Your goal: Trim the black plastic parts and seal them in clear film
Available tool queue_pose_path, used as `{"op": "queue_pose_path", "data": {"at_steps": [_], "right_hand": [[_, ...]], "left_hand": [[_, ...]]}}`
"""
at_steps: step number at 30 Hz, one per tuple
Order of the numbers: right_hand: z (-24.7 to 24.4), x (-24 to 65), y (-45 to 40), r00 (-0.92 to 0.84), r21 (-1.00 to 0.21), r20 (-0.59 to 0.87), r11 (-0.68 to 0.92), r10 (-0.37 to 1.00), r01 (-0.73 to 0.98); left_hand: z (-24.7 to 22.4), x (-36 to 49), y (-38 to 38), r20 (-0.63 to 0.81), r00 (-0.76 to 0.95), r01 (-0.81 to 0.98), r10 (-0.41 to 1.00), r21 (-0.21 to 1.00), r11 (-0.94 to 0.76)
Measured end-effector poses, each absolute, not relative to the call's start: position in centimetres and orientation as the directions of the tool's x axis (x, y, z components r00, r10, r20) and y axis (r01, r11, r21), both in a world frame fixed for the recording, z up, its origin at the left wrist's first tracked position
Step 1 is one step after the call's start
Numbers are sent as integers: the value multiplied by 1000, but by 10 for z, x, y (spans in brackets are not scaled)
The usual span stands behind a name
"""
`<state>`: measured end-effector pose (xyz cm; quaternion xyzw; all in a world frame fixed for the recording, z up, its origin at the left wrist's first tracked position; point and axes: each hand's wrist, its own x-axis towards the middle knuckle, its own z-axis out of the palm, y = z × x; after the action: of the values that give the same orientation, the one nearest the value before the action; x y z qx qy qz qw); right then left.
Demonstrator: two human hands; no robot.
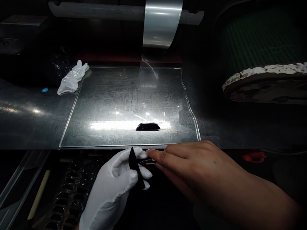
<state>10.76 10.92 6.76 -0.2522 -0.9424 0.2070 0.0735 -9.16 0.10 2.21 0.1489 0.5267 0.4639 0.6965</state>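
My left hand, in a white glove, grips a small dark piece between thumb and fingers, below the front edge of the bench. Bare, my right hand pinches a thin metal tool, whose narrow tip reaches the dark piece. Another black piece, trapezoid in outline, lies on the scratched clear sheet just above my hands. Part of the tool is hidden by the right fingers.
A roll of clear film hangs on a bar above the sheet. At left lie a crumpled white glove and a tray of dark pieces. A large green drum stands at right, a red object below it.
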Motion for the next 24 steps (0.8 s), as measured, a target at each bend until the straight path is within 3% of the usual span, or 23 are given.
{"op": "queue_pose_path", "data": {"at_steps": [13,24], "right_hand": [[63,110,105,-869,-473,-68,752,489,460],[60,109,104,-871,-459,-56,762,488,457]], "left_hand": [[17,-89,-2,-640,-125,-565,758,675,475],[24,-87,2,-666,-86,-669,741,590,452]]}}
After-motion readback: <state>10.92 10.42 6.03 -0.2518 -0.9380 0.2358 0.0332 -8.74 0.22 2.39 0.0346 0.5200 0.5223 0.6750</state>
